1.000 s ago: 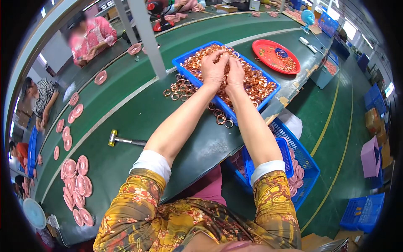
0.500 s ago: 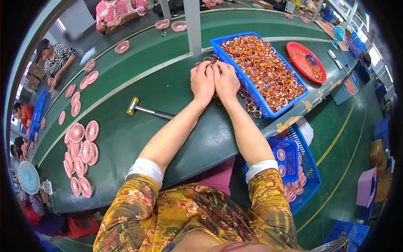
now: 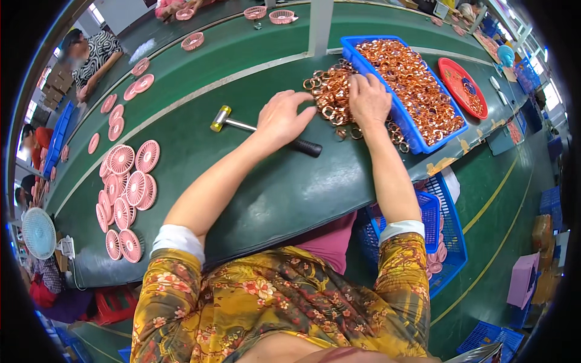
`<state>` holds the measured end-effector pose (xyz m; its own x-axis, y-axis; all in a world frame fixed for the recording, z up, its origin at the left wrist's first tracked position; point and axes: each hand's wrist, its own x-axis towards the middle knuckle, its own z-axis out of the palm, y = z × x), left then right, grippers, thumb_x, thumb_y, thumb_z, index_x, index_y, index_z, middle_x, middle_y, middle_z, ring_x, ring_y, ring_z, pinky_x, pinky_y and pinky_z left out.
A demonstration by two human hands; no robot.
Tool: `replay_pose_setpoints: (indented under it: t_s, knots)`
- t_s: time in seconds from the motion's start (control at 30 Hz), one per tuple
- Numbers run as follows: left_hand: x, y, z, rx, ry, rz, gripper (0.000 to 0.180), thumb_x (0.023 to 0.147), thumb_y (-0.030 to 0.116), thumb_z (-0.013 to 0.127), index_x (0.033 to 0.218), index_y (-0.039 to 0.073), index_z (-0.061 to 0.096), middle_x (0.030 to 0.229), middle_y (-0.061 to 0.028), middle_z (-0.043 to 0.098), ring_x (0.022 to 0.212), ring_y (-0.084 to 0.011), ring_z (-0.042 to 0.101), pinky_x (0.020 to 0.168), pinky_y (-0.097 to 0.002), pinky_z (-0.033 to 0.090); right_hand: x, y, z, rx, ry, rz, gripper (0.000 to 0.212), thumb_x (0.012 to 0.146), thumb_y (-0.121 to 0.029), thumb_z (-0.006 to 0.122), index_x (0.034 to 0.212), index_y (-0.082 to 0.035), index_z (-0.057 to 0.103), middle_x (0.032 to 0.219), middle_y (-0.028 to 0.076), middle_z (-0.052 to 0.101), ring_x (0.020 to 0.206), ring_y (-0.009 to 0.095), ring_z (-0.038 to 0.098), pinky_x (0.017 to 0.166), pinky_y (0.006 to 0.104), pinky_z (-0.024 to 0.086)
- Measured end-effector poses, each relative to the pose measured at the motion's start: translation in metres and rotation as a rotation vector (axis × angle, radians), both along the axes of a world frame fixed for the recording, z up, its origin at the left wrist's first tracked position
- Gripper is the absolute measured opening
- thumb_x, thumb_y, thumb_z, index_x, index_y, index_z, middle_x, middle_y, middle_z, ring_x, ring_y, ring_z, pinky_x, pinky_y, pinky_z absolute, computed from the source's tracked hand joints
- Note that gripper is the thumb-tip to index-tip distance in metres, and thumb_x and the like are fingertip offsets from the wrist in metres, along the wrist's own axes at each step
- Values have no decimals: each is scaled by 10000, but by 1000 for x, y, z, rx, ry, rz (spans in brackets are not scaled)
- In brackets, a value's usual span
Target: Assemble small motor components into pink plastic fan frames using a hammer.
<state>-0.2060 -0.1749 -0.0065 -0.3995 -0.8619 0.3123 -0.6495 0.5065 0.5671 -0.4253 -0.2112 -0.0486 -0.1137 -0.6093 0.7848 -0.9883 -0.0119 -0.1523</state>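
Copper-coloured rings (shiny), heaped loosely on green tabletop

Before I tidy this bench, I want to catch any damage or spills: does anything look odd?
Yes. The bench edge near the blue tray has bare tan patches, where the green surface looks worn away. Copper-coloured rings also lie heaped outside the tray, though that may be deliberate.

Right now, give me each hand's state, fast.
Left hand: open, thumb apart from fingers, nothing visible in its grip.
Right hand: fingers at the pile of copper-coloured rings; whether it holds any cannot be told.
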Motion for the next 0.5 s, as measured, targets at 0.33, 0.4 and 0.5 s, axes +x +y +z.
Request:
replay_pose_setpoints:
  t_s: [0.33,0.4,0.5]
  knots:
    - [154,120,-10,-49,-142,-110,224,853,181,645,1059,97,661,1242,-160,576,1232,-356,490,988,-458,429,2,11,11,-22,227,-78,153,866,-246,593,920,-120,661,1165,118,594,996,331,608,762,460,526]
    - [175,132,-22,-84,-89,-82,207,843,162,652,1036,90,668,1217,-152,589,1217,-350,504,980,-454,434,15,10,21,80,275,-94,155,865,-250,586,874,-116,665,1105,95,624,942,306,631,742,457,503]
    - [188,140,-45,-178,9,-18,164,814,113,673,974,78,684,1142,-135,623,1169,-332,547,953,-440,450,44,-4,30,180,142,234,194,869,-253,568,799,-105,672,917,73,676,858,297,651,753,469,482]
